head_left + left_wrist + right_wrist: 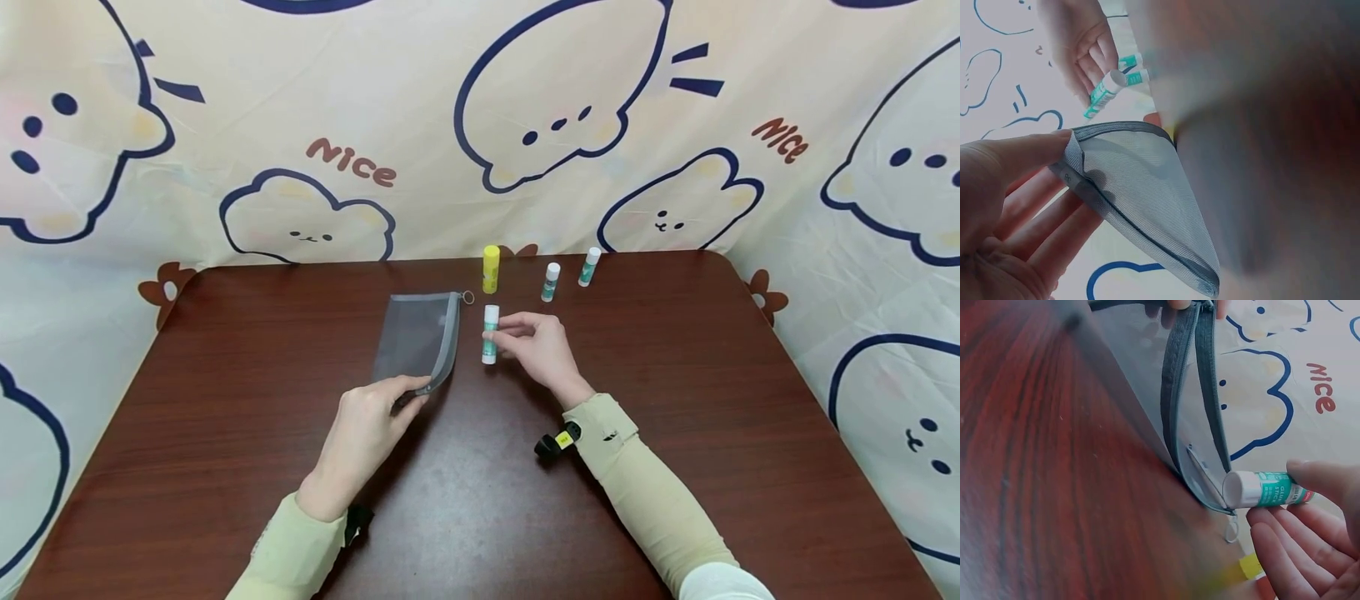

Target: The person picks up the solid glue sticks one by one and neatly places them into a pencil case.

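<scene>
My right hand (542, 348) pinches a green-and-white glue stick (491, 335) between thumb and fingers, just right of a grey mesh zipper pouch (411, 329). With thumb and fingers my left hand (369, 421) grips the near corner of the pouch at its zipper edge. In the right wrist view the zipper (1175, 394) is parted and the pouch mouth gapes, with the glue stick's white end (1241, 489) beside the far end of that mouth. A small ring (468, 297) hangs at the zipper's far end.
A yellow glue stick (491, 269) stands behind the held one. Two more green-and-white glue sticks, one nearer (551, 282) and one farther (589, 267), stand toward the back right of the brown table (675, 375). A printed cloth (420, 100) hangs behind the table.
</scene>
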Demonstrator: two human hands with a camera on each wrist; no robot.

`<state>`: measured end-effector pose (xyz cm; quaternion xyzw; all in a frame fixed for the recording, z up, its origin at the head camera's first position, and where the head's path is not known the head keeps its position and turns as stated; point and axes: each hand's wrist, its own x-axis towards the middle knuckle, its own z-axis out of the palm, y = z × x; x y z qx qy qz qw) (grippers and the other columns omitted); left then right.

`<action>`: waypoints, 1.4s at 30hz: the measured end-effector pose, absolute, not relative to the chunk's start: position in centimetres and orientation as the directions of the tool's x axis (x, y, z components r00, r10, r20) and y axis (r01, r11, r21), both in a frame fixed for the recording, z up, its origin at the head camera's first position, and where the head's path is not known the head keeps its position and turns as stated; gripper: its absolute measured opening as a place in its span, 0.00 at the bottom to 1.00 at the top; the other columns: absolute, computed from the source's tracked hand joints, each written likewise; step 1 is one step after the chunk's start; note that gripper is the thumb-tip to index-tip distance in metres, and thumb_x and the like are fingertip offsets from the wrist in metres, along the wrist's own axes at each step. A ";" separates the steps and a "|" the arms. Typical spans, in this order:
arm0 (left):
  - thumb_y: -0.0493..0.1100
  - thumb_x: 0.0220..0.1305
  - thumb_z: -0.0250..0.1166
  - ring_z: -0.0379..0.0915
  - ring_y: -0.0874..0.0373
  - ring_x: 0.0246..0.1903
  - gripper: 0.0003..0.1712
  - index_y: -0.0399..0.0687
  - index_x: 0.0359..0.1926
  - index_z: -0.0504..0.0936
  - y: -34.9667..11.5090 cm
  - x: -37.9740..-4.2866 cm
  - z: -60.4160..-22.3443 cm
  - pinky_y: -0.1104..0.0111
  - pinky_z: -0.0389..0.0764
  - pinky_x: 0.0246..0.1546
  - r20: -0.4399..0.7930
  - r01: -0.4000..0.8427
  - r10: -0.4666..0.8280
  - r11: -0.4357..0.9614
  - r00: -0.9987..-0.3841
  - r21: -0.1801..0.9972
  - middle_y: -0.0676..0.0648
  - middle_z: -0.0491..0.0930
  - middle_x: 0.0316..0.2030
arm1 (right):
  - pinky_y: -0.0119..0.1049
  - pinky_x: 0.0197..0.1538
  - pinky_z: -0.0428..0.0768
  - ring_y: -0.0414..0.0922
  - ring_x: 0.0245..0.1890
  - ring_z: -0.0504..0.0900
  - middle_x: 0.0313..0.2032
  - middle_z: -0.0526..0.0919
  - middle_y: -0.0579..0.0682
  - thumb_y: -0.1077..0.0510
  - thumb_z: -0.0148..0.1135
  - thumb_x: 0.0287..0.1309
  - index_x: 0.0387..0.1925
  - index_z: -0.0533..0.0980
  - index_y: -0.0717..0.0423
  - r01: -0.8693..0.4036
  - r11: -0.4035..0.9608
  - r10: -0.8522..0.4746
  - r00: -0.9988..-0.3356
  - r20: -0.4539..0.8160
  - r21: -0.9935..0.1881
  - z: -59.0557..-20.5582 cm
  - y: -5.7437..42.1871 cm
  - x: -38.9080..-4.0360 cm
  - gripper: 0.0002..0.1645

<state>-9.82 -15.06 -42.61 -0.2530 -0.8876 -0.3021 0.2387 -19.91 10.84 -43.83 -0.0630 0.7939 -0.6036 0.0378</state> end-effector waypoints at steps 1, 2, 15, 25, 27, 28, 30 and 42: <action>0.31 0.52 0.79 0.86 0.55 0.36 0.17 0.43 0.45 0.89 -15.0 -9.8 -42.6 0.62 0.86 0.35 0.579 0.597 0.307 0.687 -0.755 0.415 0.48 0.88 0.39 | 0.45 0.40 0.87 0.49 0.31 0.89 0.35 0.89 0.52 0.55 0.76 0.58 0.44 0.86 0.59 -0.041 0.253 -0.146 -0.989 0.004 -0.967 -43.9 10.8 -19.9 0.15; 0.31 0.52 0.79 0.86 0.55 0.36 0.17 0.44 0.45 0.89 -14.9 -9.8 -42.6 0.63 0.86 0.35 0.581 0.600 0.307 0.684 -0.753 0.415 0.48 0.88 0.39 | 0.45 0.39 0.87 0.49 0.31 0.89 0.35 0.89 0.52 0.55 0.76 0.58 0.44 0.86 0.59 -0.028 0.243 -0.146 -0.989 -0.008 -0.970 -44.1 10.7 -19.8 0.15; 0.32 0.52 0.80 0.86 0.56 0.35 0.18 0.45 0.45 0.89 -14.6 -9.6 -42.5 0.63 0.85 0.34 0.567 0.591 0.306 0.683 -0.765 0.429 0.49 0.88 0.39 | 0.42 0.38 0.87 0.50 0.31 0.88 0.35 0.89 0.55 0.54 0.77 0.58 0.48 0.83 0.62 0.152 0.162 -0.153 -0.972 -0.177 -0.975 -45.3 9.7 -19.9 0.21; 0.32 0.53 0.79 0.86 0.56 0.37 0.17 0.44 0.45 0.89 -14.3 -9.4 -42.6 0.63 0.86 0.36 0.554 0.596 0.322 0.675 -0.768 0.435 0.49 0.88 0.39 | 0.41 0.37 0.87 0.49 0.30 0.88 0.35 0.89 0.56 0.54 0.76 0.58 0.50 0.82 0.64 0.202 0.152 -0.148 -0.963 -0.224 -0.968 -45.7 8.3 -20.4 0.23; 0.32 0.53 0.79 0.86 0.56 0.38 0.17 0.44 0.45 0.89 -14.3 -9.4 -42.6 0.63 0.86 0.36 0.559 0.599 0.320 0.673 -0.765 0.434 0.49 0.88 0.39 | 0.40 0.37 0.87 0.48 0.30 0.88 0.34 0.89 0.55 0.54 0.76 0.59 0.51 0.82 0.64 0.206 0.160 -0.144 -0.963 -0.229 -0.965 -45.6 8.0 -20.4 0.23; 0.32 0.53 0.79 0.86 0.56 0.38 0.17 0.44 0.45 0.89 -14.3 -9.4 -42.6 0.63 0.86 0.36 0.562 0.600 0.319 0.673 -0.763 0.432 0.49 0.88 0.39 | 0.40 0.36 0.87 0.48 0.30 0.88 0.34 0.89 0.55 0.54 0.76 0.59 0.52 0.82 0.64 0.207 0.163 -0.143 -0.962 -0.231 -0.965 -45.6 7.9 -20.4 0.24; 0.32 0.52 0.79 0.86 0.56 0.38 0.17 0.44 0.44 0.89 -14.3 -9.5 -42.6 0.63 0.86 0.36 0.565 0.601 0.318 0.674 -0.761 0.430 0.49 0.88 0.39 | 0.40 0.36 0.87 0.48 0.29 0.88 0.34 0.88 0.55 0.54 0.75 0.59 0.52 0.81 0.64 0.207 0.167 -0.146 -0.962 -0.232 -0.964 -45.6 7.7 -20.5 0.24; 0.31 0.52 0.79 0.86 0.56 0.37 0.17 0.45 0.44 0.89 -14.3 -9.5 -42.6 0.63 0.85 0.35 0.569 0.603 0.317 0.673 -0.759 0.429 0.49 0.88 0.38 | 0.40 0.37 0.87 0.48 0.31 0.89 0.37 0.89 0.55 0.58 0.70 0.64 0.54 0.81 0.64 0.210 0.152 -0.168 -0.958 -0.234 -0.966 -45.7 6.8 -20.5 0.20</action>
